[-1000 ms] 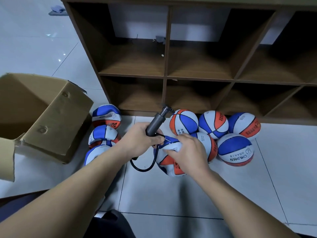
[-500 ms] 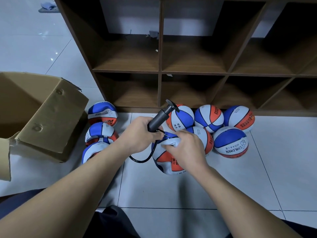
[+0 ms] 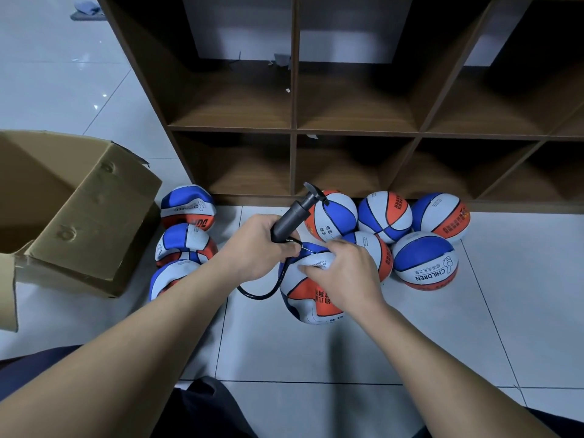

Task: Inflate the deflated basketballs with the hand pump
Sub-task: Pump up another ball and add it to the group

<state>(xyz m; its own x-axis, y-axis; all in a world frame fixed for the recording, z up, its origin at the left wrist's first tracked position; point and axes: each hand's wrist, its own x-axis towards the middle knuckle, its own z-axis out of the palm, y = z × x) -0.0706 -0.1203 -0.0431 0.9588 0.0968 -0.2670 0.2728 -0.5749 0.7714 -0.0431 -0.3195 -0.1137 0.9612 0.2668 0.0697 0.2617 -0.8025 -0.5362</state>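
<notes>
While three limp balls wait beside the open cardboard box [image 3: 79, 216] at the left of the floor, the job looks to be past its midpoint. Those three deflated basketballs [image 3: 186, 245] lie in a short column just beside the box's right wall, each dented or folded in on itself, so they seem to be what is left to do.

Moving right, the left hand [image 3: 256, 245] is curled round the lower barrel of the black hand pump [image 3: 289, 218], gripping it with the T-handle pointing up and away toward the foot of the brown cubby shelf [image 3: 294, 134]. A thin black hose [image 3: 262, 294] loops down from under that hand and back up toward the top of the basketball in hand [image 3: 308, 295], which sits on the floor tiles in front of the person. Its skin is blue, white and orange with printed lettering; the upper panel is puckered where the right hand [image 3: 344, 273] presses on it and pinches it, fingers bent over the crown. Something thin and pale runs from the pump end to that spot, probably the needle at the valve, though whether it is seated I cannot tell. My reading is that pumping on this ball has not begun.

Further right, five round basketballs [image 3: 425, 260] cluster against the bottom edge of the shelf, full and smooth, touching one another; these appear done.
</notes>
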